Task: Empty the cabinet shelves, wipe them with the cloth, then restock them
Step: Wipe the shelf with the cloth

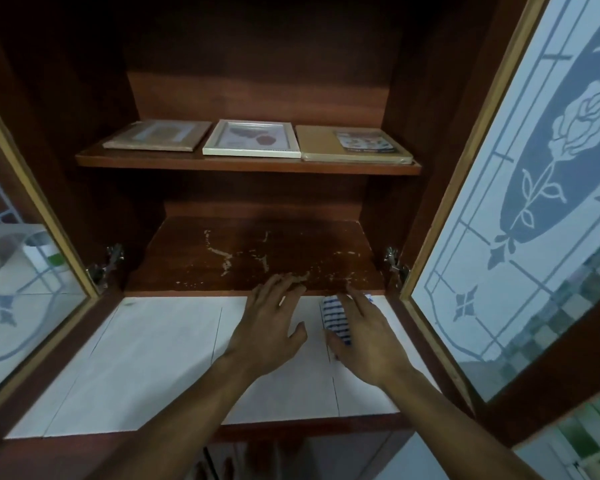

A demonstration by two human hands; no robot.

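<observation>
Head view: you stand at the open cabinet, both hands at the front edge of its lower shelf (257, 251).
Left hand (271, 327): released, fingers spread flat, tips touching the shelf edge; probably there to steady you.
Right hand (364, 337): grasping the cloth (336, 317), which is bunched between thumb and fingers so it can be pushed along the wood.
Cloth: blue-and-white striped, at the shelf's front right, above the white ledge (136, 358).
Lower shelf: holds nothing; pale scuffs mark the veneer. You look ready to wipe it.
Upper shelf (243, 165): not yet emptied; three flat items lie side by side.
Items: wooden frame (158, 135) on the left, white frame (252, 138) in the middle, brown pack (354, 143) on the right.
Doors: right door (534, 202) and left door (14, 271) are swung wide for access; frosted glass with a rose motif.
Writing: the sticker on the brown pack is too blurred to read; no brand is legible.
</observation>
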